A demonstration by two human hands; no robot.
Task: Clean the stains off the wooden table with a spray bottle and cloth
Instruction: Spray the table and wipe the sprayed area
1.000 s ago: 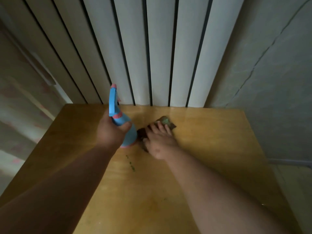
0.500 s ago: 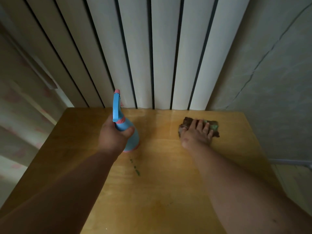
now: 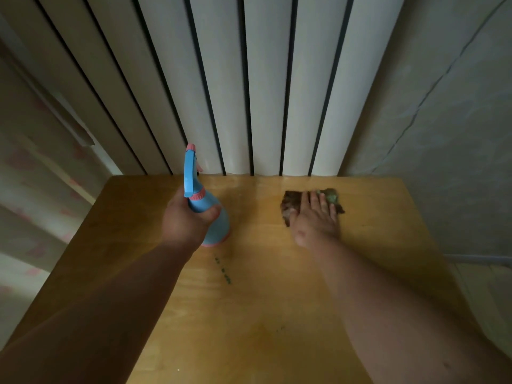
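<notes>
Left hand (image 3: pixel 185 220) curled round blue spray bottle (image 3: pixel 206 206), bottle upright, base on wooden table (image 3: pixel 277 314) left of centre. Right hand (image 3: pixel 315 220) flat, fingers straight, pressing dark cloth (image 3: pixel 291 202) onto table near far edge. Short line of dark stains (image 3: pixel 223 270) just near side of bottle, apart from cloth. White ribbed panel (image 3: pixel 266 92) behind table.

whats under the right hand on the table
A dark crumpled cloth, its ends showing on both sides of the flat right hand, pressed on the wooden table. Whether a stain lies beneath it cannot be seen.
</notes>
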